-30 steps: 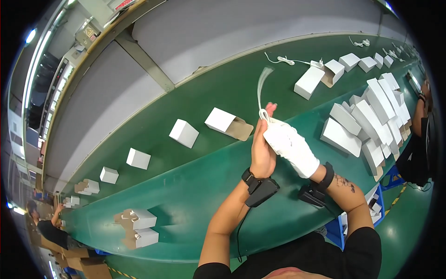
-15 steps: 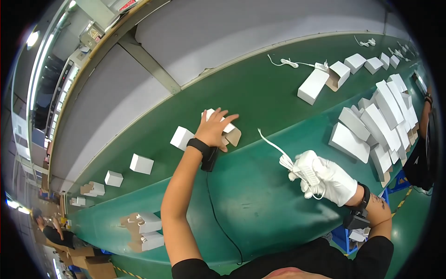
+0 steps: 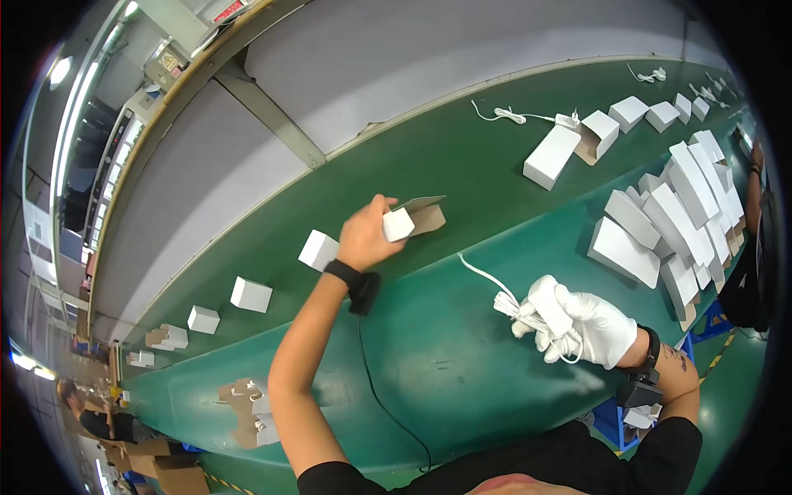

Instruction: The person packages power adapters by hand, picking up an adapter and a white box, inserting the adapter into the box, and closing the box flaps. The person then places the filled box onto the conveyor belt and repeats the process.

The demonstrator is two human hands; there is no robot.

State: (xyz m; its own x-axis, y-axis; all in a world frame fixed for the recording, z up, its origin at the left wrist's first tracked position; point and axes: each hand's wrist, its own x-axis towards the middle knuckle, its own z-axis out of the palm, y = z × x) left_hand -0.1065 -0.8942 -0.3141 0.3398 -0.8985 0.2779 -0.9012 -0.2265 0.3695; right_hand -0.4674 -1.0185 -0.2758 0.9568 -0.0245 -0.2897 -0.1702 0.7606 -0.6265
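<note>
My bare left hand [image 3: 366,234] grips a small white box [image 3: 398,224] over the far green strip. The box's brown inner flaps stand open to its right. In a white glove, my right hand [image 3: 590,323] is closed round a white power adapter [image 3: 548,302] with a bundled white cable [image 3: 505,304]. The cable's loose end points up and left. The adapter is held above the near green surface, apart from the box. Another white box [image 3: 318,250] sits just left of my left hand.
White cartons [image 3: 668,214] are piled at the right. Along the far strip are more boxes [image 3: 553,157] and a white cable [image 3: 510,114]. Open boxes [image 3: 250,412] lie at lower left. A black cord [image 3: 375,384] crosses the near surface. Other people stand at the far left and right edges.
My left hand has turned and closed round the box, and the box's open flaps now face right. My right hand has tilted the adapter slightly.
</note>
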